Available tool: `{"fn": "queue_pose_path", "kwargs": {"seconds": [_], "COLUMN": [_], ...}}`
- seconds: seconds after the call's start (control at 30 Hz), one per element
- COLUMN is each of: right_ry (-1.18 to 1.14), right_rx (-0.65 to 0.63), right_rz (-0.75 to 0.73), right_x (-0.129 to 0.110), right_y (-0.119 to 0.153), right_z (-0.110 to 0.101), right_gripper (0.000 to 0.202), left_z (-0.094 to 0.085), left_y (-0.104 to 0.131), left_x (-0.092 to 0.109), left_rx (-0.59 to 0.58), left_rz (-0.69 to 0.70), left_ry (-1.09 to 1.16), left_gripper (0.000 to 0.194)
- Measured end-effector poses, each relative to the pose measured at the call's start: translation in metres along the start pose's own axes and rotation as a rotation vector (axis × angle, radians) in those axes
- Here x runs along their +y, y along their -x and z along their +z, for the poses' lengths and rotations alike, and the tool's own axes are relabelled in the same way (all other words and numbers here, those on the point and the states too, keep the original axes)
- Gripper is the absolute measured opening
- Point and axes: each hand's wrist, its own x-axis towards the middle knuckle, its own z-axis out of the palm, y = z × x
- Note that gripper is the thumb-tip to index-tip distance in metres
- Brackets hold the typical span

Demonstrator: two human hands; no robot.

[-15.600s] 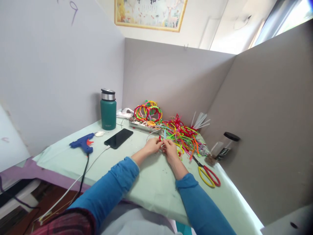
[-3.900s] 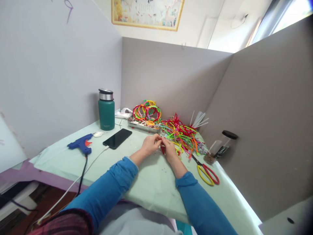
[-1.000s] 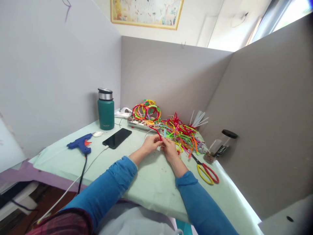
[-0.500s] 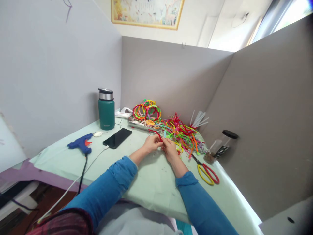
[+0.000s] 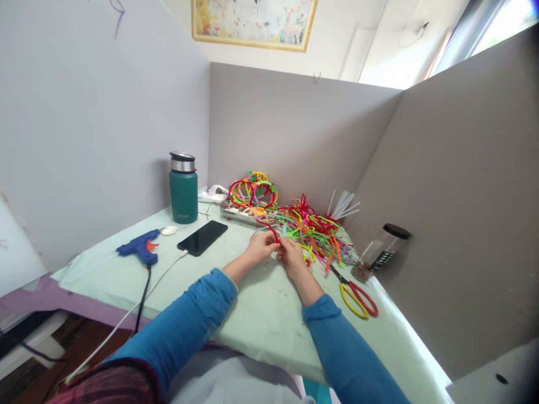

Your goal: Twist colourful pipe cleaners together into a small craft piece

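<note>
My left hand (image 5: 261,247) and my right hand (image 5: 291,254) meet over the middle of the table, fingertips almost touching. Between them they pinch a red pipe cleaner (image 5: 272,227), whose free end sticks up and to the left. Fingers cover its lower part, so its shape there is hidden. Just beyond my right hand spreads a heap of many-coloured pipe cleaners (image 5: 311,224). Behind my left hand, rings of twisted pipe cleaners (image 5: 252,191) rest on a metal tray (image 5: 240,217) holding small pieces.
Scissors (image 5: 357,297) with yellow and red handles lie right of my right hand. A tipped clear jar (image 5: 385,247) with a black lid is near the right panel. At left are a phone (image 5: 202,238), a blue glue gun (image 5: 141,246) with its cord, and a green bottle (image 5: 183,193).
The free end of the red pipe cleaner has shifted up slightly. Both hands keep nearly the same place and grip.
</note>
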Motion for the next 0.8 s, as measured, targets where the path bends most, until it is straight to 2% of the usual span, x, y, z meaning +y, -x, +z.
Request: {"fn": "queue_pose_path", "kwargs": {"seconds": [0.27,0.8], "right_ry": [0.005,0.030], "right_rx": [0.000,-0.007], "right_rz": [-0.001,0.007], "right_x": [0.0015,0.0030], "right_y": [-0.0015,-0.0027], "right_z": [-0.0004,-0.0016], "right_gripper": [0.033,0.033], "left_z": [0.0003,0.0006], "left_y": [-0.0029,-0.0006], "left_x": [-0.0074,-0.0041], "left_rx": [-0.004,-0.001], "left_rz": [0.006,0.000], "left_ry": [-0.071,-0.138], "left_gripper": [0.014,0.012]}}
